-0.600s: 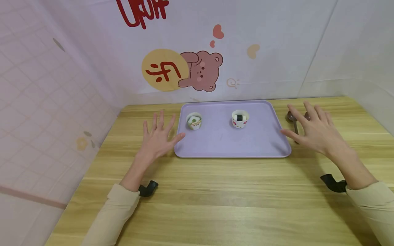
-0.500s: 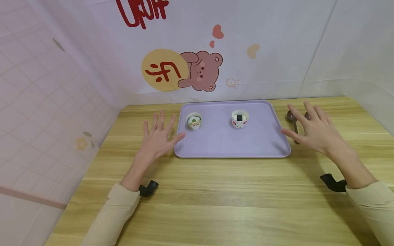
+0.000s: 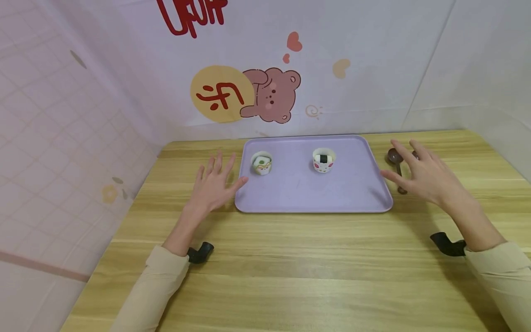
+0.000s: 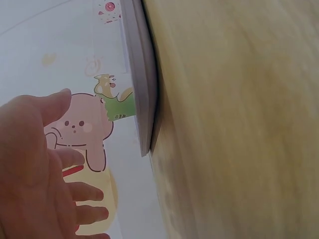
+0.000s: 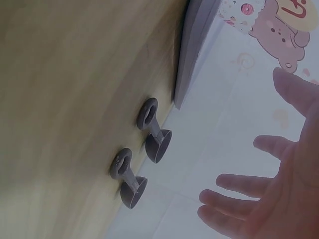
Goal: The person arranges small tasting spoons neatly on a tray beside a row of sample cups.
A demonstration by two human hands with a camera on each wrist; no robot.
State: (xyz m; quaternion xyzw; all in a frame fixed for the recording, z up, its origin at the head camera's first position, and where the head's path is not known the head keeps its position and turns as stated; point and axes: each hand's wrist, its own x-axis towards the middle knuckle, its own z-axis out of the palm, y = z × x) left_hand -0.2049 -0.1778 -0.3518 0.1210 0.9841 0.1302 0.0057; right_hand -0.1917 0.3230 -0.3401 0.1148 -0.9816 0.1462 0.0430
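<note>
My left hand point(image 3: 210, 190) hovers by the left edge of a lilac tray point(image 3: 311, 196), fingers spread and holding nothing. My right hand point(image 3: 429, 179) hangs beyond the tray's right edge, also holding nothing, with relaxed fingers. On the tray stands a small paper cup point(image 3: 262, 170) with a white block with a green spot inside. Further right is a second cup point(image 3: 323, 168) with a white block banded in black. Two brown measuring spoons with ring-ended handles lie right of the tray; the right hand partly hides them from the head camera. The right wrist view shows the nearer spoon point(image 5: 158, 144) and the other spoon point(image 5: 133, 191).
The wooden table point(image 3: 298, 267) runs up to a white printed backdrop point(image 3: 373, 92) with a cartoon bear. A pale checked sheet point(image 3: 62, 138) borders the left side. Black curved pieces point(image 3: 201, 252) project from both wrists.
The fingers of both hands have dipped slightly and drawn in a little; the right hand has shifted slightly right. The tray, cups and spoons stay in place.
</note>
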